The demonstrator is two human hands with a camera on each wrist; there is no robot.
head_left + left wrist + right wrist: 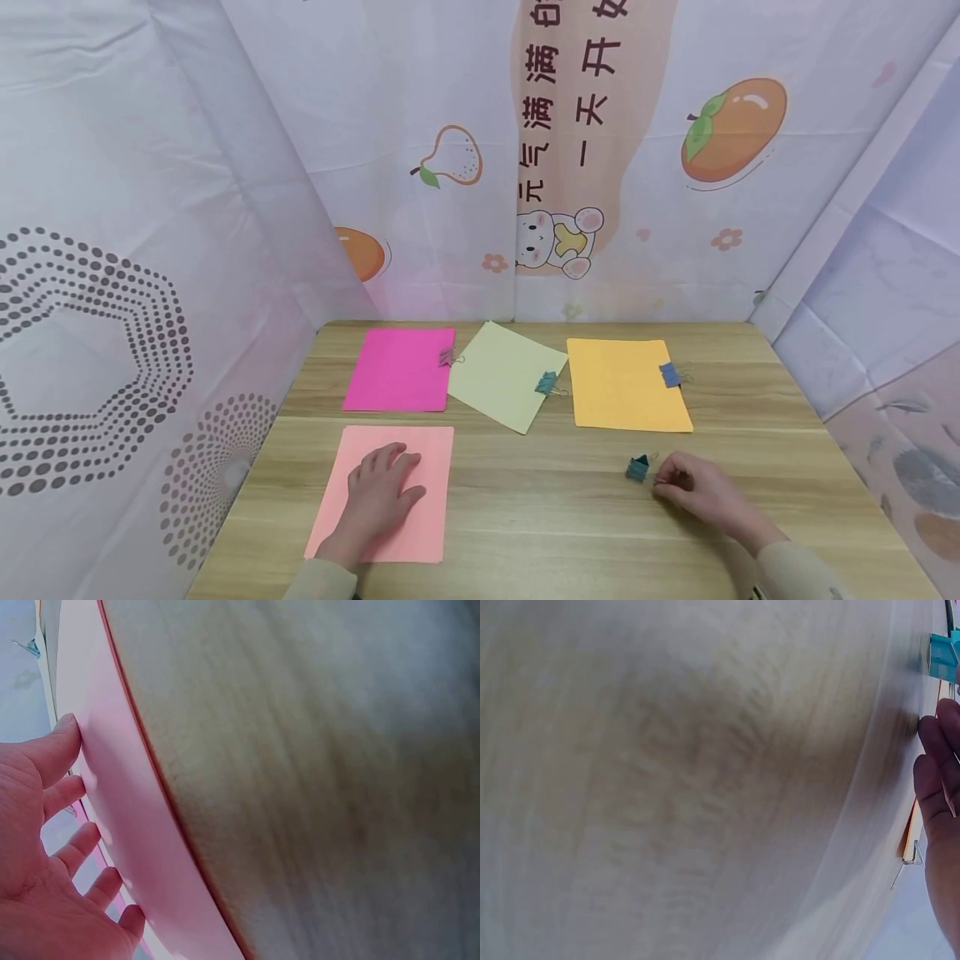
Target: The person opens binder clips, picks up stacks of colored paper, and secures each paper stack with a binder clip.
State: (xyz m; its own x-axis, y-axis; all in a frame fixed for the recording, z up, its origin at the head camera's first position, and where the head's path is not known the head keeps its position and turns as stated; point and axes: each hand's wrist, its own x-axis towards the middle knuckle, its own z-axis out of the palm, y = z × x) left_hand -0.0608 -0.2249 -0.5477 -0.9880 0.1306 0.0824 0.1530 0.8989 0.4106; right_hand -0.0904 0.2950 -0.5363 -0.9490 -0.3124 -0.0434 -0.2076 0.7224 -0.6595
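Note:
My left hand (378, 492) rests on a stack of light pink square paper (431, 521) at the front left. In the left wrist view, its spread fingertips (90, 832) touch the pink paper (124, 757). Front right, my right hand (701, 492) pinches a wire handle of a teal binder clip (637, 468) with thumb and forefinger, just above or on the table. The right wrist view shows the teal clip (943, 656) cut off at the right edge, above the curled fingers (930, 780); the pinch itself is mostly outside that view.
Along the back lie magenta paper (397, 371) with a purplish clip (446, 357), pale green paper (502, 379) with a teal clip (547, 382), and orange paper (622, 383) with a blue clip (670, 374). Printed cloth (450, 83) hangs around the wooden table (540, 517).

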